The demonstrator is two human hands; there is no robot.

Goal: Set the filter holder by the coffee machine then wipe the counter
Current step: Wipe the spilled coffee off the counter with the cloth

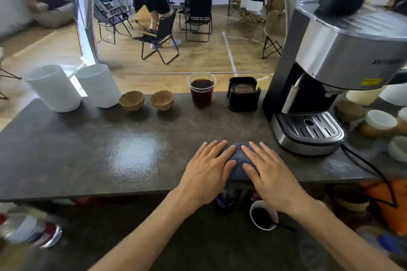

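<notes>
Both hands flat, fingers spread: left hand [210, 166] and right hand [267, 170] press a dark blue cloth [239, 161] at the tabletop's [88, 160] near edge. Coffee machine [330, 77] far right; its front lettering and yellow sticker [371, 81] too blurred to read. Black filter holder [243, 93] just left of it.

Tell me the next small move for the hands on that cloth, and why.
Probably sweep the dark cloth leftward across the counter. Both the left hand and right hand lie flat on it at the near edge beside the coffee machine, and a broad bare stretch lies to the left.
</notes>
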